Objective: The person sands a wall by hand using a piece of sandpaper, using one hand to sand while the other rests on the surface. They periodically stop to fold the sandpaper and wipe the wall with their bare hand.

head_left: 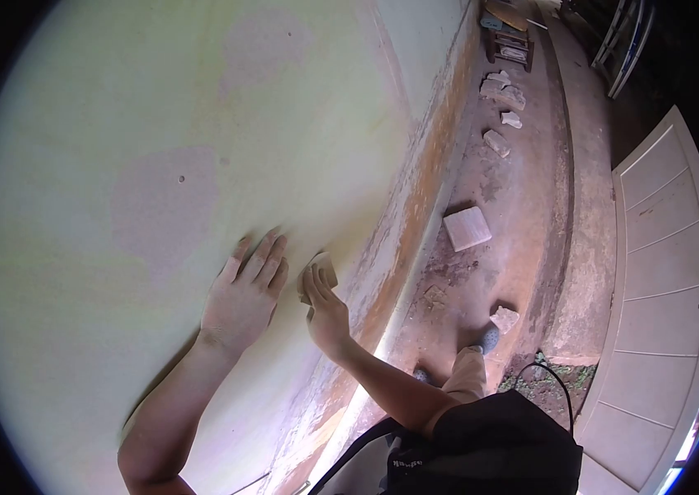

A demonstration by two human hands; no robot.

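Observation:
My left hand (pixel 242 304) lies flat against the pale green wall (pixel 308 148), its fingers stretched out and slightly apart, with nothing held. Just to its right, my right hand (pixel 326 318) presses a folded piece of sandpaper (pixel 326 266) against the wall. The fingers cover part of the sheet, and its light edge shows past them. Further up the wall are greyish patches (pixel 164 202), one with a small dark hole in it. Below the hands, the wall's lower band (pixel 399 239) is worn and brownish, with flaking paint.
A square block (pixel 467 228) and several broken chunks (pixel 502 91) lie on the dirty floor (pixel 523 206) along the wall. A small wooden rack (pixel 511 49) stands at the far end. On the right is a panelled white door (pixel 663 272). My shoe (pixel 489 339) is near another chunk.

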